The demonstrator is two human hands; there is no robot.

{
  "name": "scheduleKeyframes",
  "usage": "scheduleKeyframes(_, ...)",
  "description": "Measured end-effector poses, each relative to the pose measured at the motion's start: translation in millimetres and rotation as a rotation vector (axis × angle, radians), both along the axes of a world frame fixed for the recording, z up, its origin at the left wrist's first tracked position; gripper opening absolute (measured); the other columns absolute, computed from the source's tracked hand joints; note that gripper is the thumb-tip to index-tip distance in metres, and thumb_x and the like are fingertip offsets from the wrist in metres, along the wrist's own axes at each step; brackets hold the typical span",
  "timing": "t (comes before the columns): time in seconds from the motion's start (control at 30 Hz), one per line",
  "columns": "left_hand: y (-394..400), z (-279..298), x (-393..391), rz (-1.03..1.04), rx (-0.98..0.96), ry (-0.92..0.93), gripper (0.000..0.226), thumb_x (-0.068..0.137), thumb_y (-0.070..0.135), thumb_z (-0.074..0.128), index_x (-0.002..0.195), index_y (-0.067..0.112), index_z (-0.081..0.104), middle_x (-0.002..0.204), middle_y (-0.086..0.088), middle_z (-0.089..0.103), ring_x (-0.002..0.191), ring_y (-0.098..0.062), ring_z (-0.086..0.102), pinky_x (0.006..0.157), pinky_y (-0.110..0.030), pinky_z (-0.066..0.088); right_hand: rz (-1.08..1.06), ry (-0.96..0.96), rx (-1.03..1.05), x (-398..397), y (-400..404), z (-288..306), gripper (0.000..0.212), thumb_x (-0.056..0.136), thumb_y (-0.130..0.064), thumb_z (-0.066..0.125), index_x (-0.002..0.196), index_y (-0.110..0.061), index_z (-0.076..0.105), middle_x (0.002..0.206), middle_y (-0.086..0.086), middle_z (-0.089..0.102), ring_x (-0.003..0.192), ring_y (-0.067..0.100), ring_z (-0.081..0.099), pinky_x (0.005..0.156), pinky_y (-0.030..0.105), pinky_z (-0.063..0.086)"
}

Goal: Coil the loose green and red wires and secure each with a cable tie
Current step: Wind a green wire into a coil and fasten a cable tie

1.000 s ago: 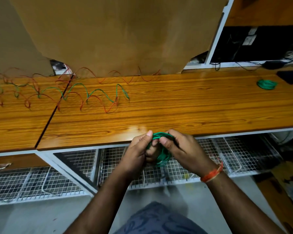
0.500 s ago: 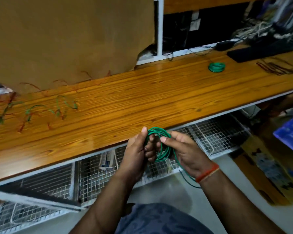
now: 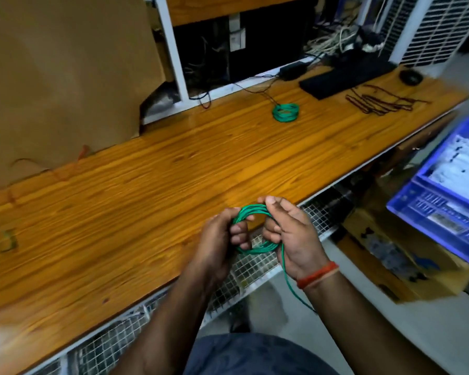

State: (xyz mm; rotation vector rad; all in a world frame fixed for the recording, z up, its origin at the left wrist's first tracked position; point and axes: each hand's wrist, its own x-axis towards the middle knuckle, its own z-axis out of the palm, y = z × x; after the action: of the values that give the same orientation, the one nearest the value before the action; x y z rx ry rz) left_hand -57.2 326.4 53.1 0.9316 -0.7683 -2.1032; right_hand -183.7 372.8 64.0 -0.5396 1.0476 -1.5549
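Two green wire coils: one held (image 3: 255, 212) (centre), one on the table (image 3: 285, 112); two hands (image 3: 220, 239) (image 3: 295, 234); one blue crate (image 3: 444, 212).

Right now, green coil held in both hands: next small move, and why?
Probably wind in the loose tail before reaching for a tie. Both hands, left hand and right hand, pinch the green coil off the table edge, yet one end hangs free past the right wrist. No cable tie is visible on it.

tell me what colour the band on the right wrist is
Orange-red, with a paler strand along its lower edge. The wrist band shows in the head view, the only one.
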Motion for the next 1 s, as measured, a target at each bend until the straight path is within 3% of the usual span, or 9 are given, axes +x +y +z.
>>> scheduleKeyframes(0.1, -38, 12, -15, -0.198, 0.076, 0.141, 0.037, 0.095, 0.031, 0.041, 0.086, 0.004, 0.063, 0.050, 0.007, 0.032, 0.038, -0.005, 0.030, 0.046, -0.023, 0.038, -0.047, 0.125, 0.034, -21, -34, 11, 0.023, 0.106, -0.020, 0.050, 0.097, -0.005, 0.066, 0.049, -0.008, 0.044, 0.042, -0.001, 0.031, 0.041, 0.013, 0.027)
scheduleKeyframes(0.23, -85, 13, -24, -0.394, 0.194, 0.324, 0.055, 0.102, 0.040, 0.030, 0.085, 0.003, 0.066, 0.046, 0.004, 0.036, 0.038, -0.009, 0.035, 0.050, -0.026, 0.043, -0.025, 0.146, 0.019, -39, -78, 13, 0.026, 0.103, -0.022, 0.052, 0.091, -0.005, 0.068, 0.053, 0.001, 0.034, 0.040, 0.001, 0.025, 0.039, 0.014, 0.023)
scheduleKeyframes(0.4, -126, 1, -53, -0.390, 0.266, 0.379, 0.040, 0.100, 0.036, 0.037, 0.075, 0.013, 0.060, 0.046, 0.009, 0.033, 0.040, -0.008, 0.018, 0.046, -0.024, 0.029, -0.021, 0.150, 0.016, -59, -121, 1, 0.027, 0.106, -0.019, 0.049, 0.091, -0.005, 0.066, 0.050, -0.005, 0.030, 0.040, 0.002, 0.024, 0.040, 0.015, 0.024)
scheduleKeyframes(0.53, -147, 2, -75, -0.235, 0.316, 0.322, 0.036, 0.095, 0.034, 0.043, 0.065, 0.018, 0.056, 0.043, 0.011, 0.030, 0.032, -0.003, 0.022, 0.036, -0.019, 0.024, 0.077, 0.435, -0.057, -87, -144, -9, 0.020, 0.105, -0.023, 0.053, 0.102, -0.008, 0.066, 0.055, -0.001, 0.044, 0.048, 0.007, 0.040, 0.048, 0.020, 0.037)
scheduleKeyframes(0.63, -169, 2, -88, -0.088, 0.270, 0.264, 0.031, 0.093, 0.035, 0.046, 0.066, 0.020, 0.052, 0.044, 0.011, 0.028, 0.035, -0.003, 0.015, 0.037, -0.018, 0.018, 0.284, 0.761, -0.035, -126, -156, -10, 0.028, 0.094, -0.020, 0.073, 0.120, -0.022, 0.061, 0.086, -0.002, 0.072, 0.073, 0.011, 0.065, 0.068, 0.030, 0.055)
scheduleKeyframes(0.73, -191, -2, -103, 0.072, 0.254, 0.266, 0.031, 0.093, 0.035, 0.047, 0.065, 0.021, 0.050, 0.044, 0.011, 0.028, 0.031, -0.002, 0.024, 0.038, -0.018, 0.016, 0.467, 0.740, -0.007, -178, -166, -3, 0.043, 0.092, -0.006, 0.074, 0.125, -0.027, 0.058, 0.096, 0.002, 0.073, 0.074, 0.022, 0.067, 0.066, 0.042, 0.057)
scheduleKeyframes(0.83, -209, -7, -125, 0.286, 0.295, 0.352, 0.042, 0.103, 0.034, 0.040, 0.065, 0.020, 0.050, 0.044, 0.009, 0.029, 0.031, -0.003, 0.028, 0.036, -0.019, 0.023, 0.353, 0.924, -0.037, -233, -183, -6, 0.031, 0.090, -0.006, 0.075, 0.112, -0.025, 0.066, 0.091, -0.002, 0.073, 0.083, 0.014, 0.070, 0.072, 0.045, 0.057)
scheduleKeyframes(0.93, -221, -6, -152, 0.507, 0.252, 0.389, 0.041, 0.109, 0.035, 0.032, 0.073, 0.020, 0.045, 0.043, 0.009, 0.031, 0.032, -0.003, 0.029, 0.038, -0.019, 0.029, 0.089, 1.355, -0.169, -279, -198, -19, 0.005, 0.092, -0.019, 0.070, 0.095, -0.021, 0.073, 0.090, -0.006, 0.073, 0.087, 0.014, 0.070, 0.075, 0.037, 0.054)
scheduleKeyframes(1.0, -226, -3, -173, 0.631, 0.190, 0.402, 0.039, 0.110, 0.036, 0.029, 0.077, 0.020, 0.043, 0.044, 0.009, 0.032, 0.034, -0.003, 0.031, 0.040, -0.019, 0.033, 0.103, 1.614, -0.238, -295, -208, -26, 0.010, 0.091, -0.024, 0.067, 0.096, -0.021, 0.075, 0.089, -0.001, 0.071, 0.082, 0.021, 0.068, 0.069, 0.035, 0.050)
